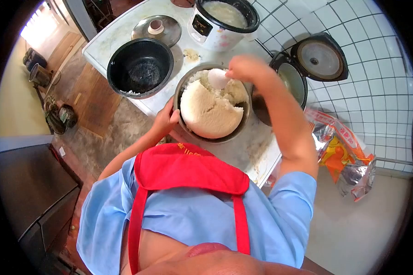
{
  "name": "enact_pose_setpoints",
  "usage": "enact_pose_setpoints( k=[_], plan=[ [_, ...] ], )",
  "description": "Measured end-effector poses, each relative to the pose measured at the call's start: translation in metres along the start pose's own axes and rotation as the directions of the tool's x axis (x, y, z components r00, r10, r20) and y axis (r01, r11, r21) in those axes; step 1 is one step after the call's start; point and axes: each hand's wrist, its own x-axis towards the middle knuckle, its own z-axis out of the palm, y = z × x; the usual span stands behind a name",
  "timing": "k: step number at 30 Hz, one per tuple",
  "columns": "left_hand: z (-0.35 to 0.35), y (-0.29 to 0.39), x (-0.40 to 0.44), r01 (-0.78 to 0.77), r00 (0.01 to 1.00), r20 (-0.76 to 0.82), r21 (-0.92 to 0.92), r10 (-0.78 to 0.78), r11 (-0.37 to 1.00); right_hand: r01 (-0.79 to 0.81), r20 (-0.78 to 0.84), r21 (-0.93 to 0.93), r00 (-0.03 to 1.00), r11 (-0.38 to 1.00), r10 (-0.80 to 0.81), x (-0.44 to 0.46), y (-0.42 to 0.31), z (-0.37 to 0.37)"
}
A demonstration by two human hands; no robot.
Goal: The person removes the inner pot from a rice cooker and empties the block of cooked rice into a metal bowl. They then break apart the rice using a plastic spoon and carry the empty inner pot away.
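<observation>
A metal bowl stands on the white table with a big rounded block of cooked rice in it. The upper right part of the block is broken into loose lumps. My right hand, slightly blurred, is closed on a white rice paddle. The paddle's blade rests on the broken rice near the bowl's far side. At the bowl's left edge my left hand grips the rim, thumb toward me.
A black inner pot with rice bits and a metal lid are at the left. Behind stands a white rice cooker with whitish contents. At right are another cooker with its lid raised, a tiled wall and a foil bag.
</observation>
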Motion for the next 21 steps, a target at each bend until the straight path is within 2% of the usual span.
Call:
enact_pose_setpoints(
  k=[2, 5, 8, 10, 14, 16, 19, 21],
  plan=[
    [0.001, 0.0, 0.0, 0.005, 1.0, 0.003, 0.014, -0.005, 1.0, 0.059, 0.018, 0.047, 0.998, 0.997, -0.06, -0.026, -0.004, -0.024],
    [0.004, -0.008, 0.001, -0.025, 1.0, -0.008, -0.009, 0.025, 1.0, 0.212, 0.023, -0.03, 0.977, 0.977, -0.211, -0.038, -0.025, -0.022],
    [0.004, -0.014, 0.002, -0.048, 0.999, -0.008, -0.013, 0.048, 0.999, 0.127, -0.044, -0.128, 0.99, 0.984, -0.134, -0.042, -0.051, -0.011],
    [0.003, -0.009, 0.001, -0.011, 1.0, 0.01, -0.001, 0.011, 1.0, 0.14, -0.042, -0.154, 0.988, 0.978, -0.148, -0.037, -0.061, -0.007],
    [0.005, -0.009, 0.0, -0.046, 0.999, -0.028, -0.007, 0.045, 0.999, 0.154, -0.048, -0.177, 0.985, 0.972, -0.164, -0.016, -0.064, 0.013],
    [0.006, -0.009, 0.0, -0.105, 0.993, -0.052, -0.002, 0.105, 0.994, 0.111, -0.031, -0.138, 0.993, 0.984, -0.116, -0.004, -0.057, 0.026],
    [0.005, -0.008, 0.0, -0.112, 0.992, -0.065, 0.002, 0.112, 0.994, 0.053, 0.024, -0.052, 0.998, 0.997, -0.052, 0.018, -0.035, 0.048],
    [0.003, -0.01, 0.001, -0.052, 0.998, -0.024, 0.0, 0.052, 0.999, 0.049, 0.042, 0.01, 0.998, 0.999, -0.049, 0.022, -0.019, 0.056]
  ],
)
